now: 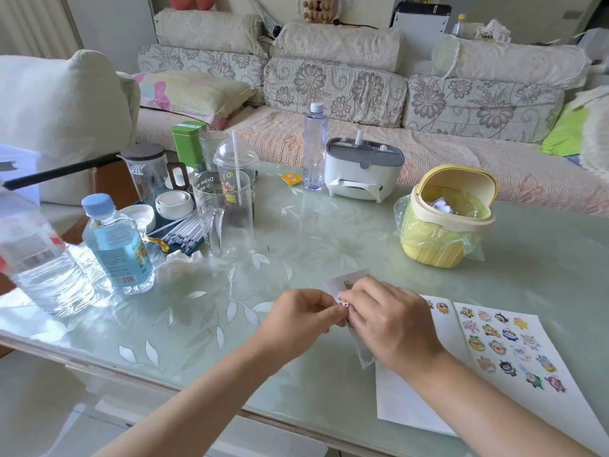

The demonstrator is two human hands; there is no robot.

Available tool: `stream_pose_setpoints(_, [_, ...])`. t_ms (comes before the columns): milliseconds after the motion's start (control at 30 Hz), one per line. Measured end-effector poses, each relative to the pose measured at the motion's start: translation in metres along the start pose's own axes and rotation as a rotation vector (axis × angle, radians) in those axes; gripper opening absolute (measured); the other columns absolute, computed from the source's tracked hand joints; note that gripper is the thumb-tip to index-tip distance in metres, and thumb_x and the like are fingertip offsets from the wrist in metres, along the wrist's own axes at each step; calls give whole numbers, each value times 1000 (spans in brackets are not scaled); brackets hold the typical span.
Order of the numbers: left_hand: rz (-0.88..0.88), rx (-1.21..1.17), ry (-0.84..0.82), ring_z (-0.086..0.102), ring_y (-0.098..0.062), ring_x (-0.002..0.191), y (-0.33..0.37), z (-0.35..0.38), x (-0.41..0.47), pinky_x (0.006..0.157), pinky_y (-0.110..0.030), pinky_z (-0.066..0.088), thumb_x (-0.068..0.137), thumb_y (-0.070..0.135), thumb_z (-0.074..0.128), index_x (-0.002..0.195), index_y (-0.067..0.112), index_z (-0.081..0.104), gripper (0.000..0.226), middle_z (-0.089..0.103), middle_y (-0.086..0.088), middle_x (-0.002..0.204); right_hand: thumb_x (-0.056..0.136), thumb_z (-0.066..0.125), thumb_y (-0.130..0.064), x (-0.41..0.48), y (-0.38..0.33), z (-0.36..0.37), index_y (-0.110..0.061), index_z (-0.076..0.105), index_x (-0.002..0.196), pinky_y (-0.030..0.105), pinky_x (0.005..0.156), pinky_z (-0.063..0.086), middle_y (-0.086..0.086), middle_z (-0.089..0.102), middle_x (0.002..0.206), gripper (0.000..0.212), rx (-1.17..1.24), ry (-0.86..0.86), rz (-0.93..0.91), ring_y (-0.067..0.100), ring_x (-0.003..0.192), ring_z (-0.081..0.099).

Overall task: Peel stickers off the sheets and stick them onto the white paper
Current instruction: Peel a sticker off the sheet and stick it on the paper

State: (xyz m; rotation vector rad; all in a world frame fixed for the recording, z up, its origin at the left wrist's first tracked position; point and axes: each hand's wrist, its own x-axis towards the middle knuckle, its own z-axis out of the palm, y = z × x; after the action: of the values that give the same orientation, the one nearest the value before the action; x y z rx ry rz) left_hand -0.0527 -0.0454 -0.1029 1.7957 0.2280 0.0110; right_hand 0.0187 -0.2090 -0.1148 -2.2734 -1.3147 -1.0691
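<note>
Three bottles (117, 245) on the table (329, 232), one bin (445, 222), one tin (188, 143), one white paper (412, 400), one sheet (342, 281), two hands (298, 313).

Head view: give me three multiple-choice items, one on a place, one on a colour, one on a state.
1. Where on the table is the white paper?
A) left end
B) right side, near the front edge
C) far edge

2. What colour is the small bin?
A) red
B) blue
C) yellow

3. What are the left hand and right hand doing?
A) lying flat
B) both pinching the sticker sheet
C) hanging idle

Answers:
1 B, it lies under the right forearm at the near edge.
2 C, its body and lid are yellow.
3 B, curled fingers of both hands meet on the sheet.
</note>
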Motion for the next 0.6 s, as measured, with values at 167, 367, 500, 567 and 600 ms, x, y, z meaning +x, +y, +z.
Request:
stream_pose_setpoints(167, [29,-9,-27,58,-6,62,2,0,2,57,-11,43,93,21,68,86,7,71,16,74,2,76,91,64,-15,5,9,-9,-19,72,87,31,47,42,-2,59,80,11,56,-15,-26,17,62,56])
stream_pose_setpoints(367, [23,51,-114,56,-12,60,5,-5,2,54,-11,39,93,13,63,75,13,61,18,66,5,69,93,66,-18,8,17,-13,-22,74,90,28,47,44,-6,65,86,9,150,-79,-101,16,62,61])
stream_pose_setpoints(500, [-24,121,-139,57,-12,61,1,-9,4,55,-15,40,92,16,62,74,18,61,18,62,11,64,96,62,-27,8,21,-14,-25,73,92,27,46,46,-11,67,86,12,244,-133,-69,13,61,62])
stream_pose_setpoints(567, [9,265,-89,54,-7,61,0,-8,5,56,-14,38,90,21,61,74,23,62,16,60,16,61,93,64,-24,4,19,-12,-25,73,91,26,46,45,-11,67,85,10,241,-144,-59,12,61,62])
stream_pose_setpoints(600, [65,339,-19,53,-3,62,-2,-7,5,57,-13,38,89,24,61,78,26,62,11,60,18,65,90,66,-21,2,18,-9,-26,73,90,26,46,44,-11,66,84,9,228,-157,-51,12,61,61])
